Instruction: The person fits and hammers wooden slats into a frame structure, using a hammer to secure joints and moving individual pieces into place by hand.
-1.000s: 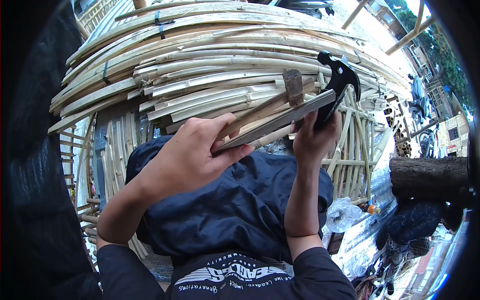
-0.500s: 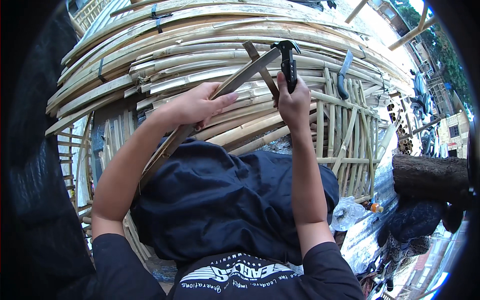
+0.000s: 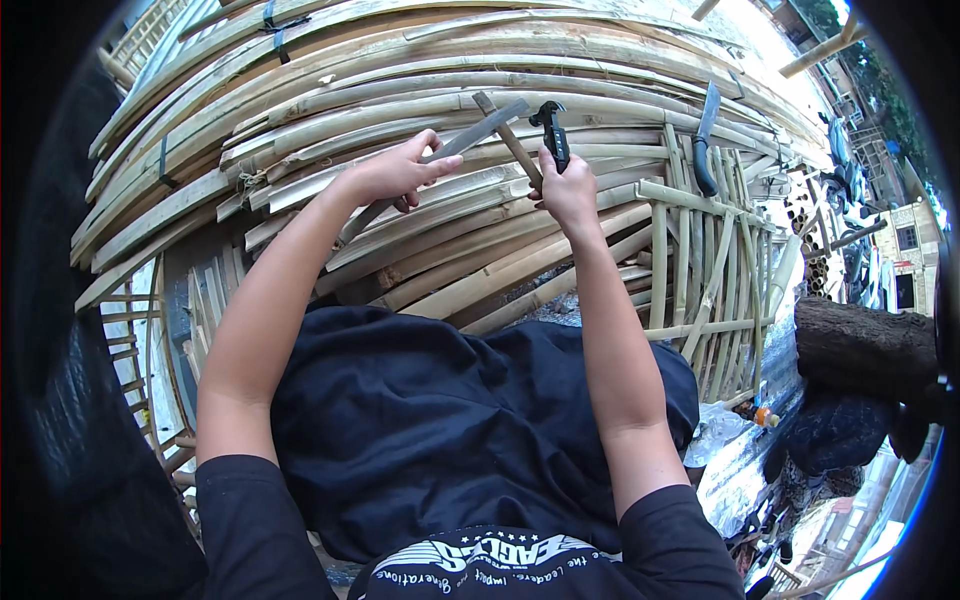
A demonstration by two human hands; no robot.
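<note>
My left hand point(image 3: 392, 170) is closed around a long, flat grey-brown bamboo slat point(image 3: 482, 128), whose far end points up and to the right. A shorter brown strip point(image 3: 524, 163) crosses that slat near its far end. My right hand point(image 3: 570, 190) grips a small black claw hammer point(image 3: 554, 132) upright, with the thumb along its handle. The strip's lower end meets the fingers of this same hand, though how they hold it is partly hidden. Both hands are held out beyond my lap, over a pile of split bamboo point(image 3: 420, 85).
On the right, a knife point(image 3: 707, 135) with a dark handle lies on a bamboo lattice frame point(image 3: 655, 192). A thick dark log point(image 3: 865, 345), a clear plastic bag point(image 3: 714, 428) and an orange cap point(image 3: 766, 417) are farther right. Dark cloth point(image 3: 450, 400) covers my lap.
My left hand and its slat have moved forward and left, and the slat's near end has come away from my lap. My right hand has shifted slightly left, still with the hammer.
</note>
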